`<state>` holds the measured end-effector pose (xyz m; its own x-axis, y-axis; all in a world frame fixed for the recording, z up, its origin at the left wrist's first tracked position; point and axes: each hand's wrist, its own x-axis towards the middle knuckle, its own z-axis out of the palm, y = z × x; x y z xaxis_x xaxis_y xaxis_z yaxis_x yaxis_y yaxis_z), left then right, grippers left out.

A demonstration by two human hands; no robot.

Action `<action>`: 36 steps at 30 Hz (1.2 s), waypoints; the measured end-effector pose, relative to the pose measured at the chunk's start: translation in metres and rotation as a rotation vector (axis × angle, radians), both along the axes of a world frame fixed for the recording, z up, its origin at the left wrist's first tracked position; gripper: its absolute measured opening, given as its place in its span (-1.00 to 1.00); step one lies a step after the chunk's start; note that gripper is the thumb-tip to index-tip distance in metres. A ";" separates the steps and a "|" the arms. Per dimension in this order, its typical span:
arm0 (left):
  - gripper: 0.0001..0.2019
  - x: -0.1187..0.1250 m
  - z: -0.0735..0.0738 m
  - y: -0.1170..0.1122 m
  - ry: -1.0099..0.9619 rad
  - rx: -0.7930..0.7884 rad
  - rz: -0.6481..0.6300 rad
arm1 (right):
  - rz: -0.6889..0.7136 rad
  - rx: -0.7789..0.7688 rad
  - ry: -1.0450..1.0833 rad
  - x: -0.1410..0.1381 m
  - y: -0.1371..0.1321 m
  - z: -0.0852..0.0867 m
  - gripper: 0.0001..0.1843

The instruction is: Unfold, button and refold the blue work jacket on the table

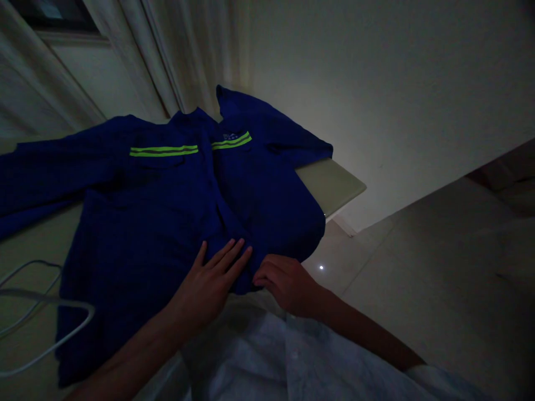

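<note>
A dark blue work jacket [154,217] lies spread front up, with yellow-green striped bands across its chest and a small print above the right-hand band. Its sleeves reach out to the far left and to the back right. My left hand [213,281] rests on the cloth near the lower hem, fingers spread and flat. Close beside it, my right hand [288,281] has its fingers curled in a pinch on the jacket's bottom edge, by the front opening. The fingertips of the right hand are partly hidden.
The pale table [334,186] shows at its back right corner, which a wall [376,83] adjoins. White cables [79,305] loop over the table at the left. Curtains [188,55] hang behind. Tiled floor [397,267] lies to the right. The light is dim.
</note>
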<state>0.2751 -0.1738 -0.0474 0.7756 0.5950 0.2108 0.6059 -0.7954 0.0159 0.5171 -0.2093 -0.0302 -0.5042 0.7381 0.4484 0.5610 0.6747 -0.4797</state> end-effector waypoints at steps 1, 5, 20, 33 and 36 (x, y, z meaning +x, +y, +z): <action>-0.09 0.001 0.002 -0.002 -0.040 0.013 0.004 | -0.039 0.018 0.046 -0.002 0.000 -0.003 -0.76; -0.46 0.001 0.008 -0.012 -0.311 0.073 -0.045 | -0.164 0.144 0.114 -0.009 -0.006 -0.015 -0.82; -0.71 -0.004 0.022 -0.017 -0.423 0.269 -0.032 | -0.172 0.424 0.253 -0.019 -0.006 -0.018 -0.80; -0.79 0.000 0.018 -0.023 -0.538 0.058 0.000 | -0.148 0.310 0.315 -0.016 -0.007 -0.003 -0.89; -0.78 0.001 0.021 -0.021 -0.542 0.063 0.013 | -0.153 0.305 0.299 -0.016 -0.006 -0.003 -0.91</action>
<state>0.2757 -0.1949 -0.0268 0.5388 0.5773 0.6135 0.5339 -0.7973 0.2815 0.5014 -0.2157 -0.0331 -0.2145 0.6051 0.7667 0.5321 0.7307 -0.4278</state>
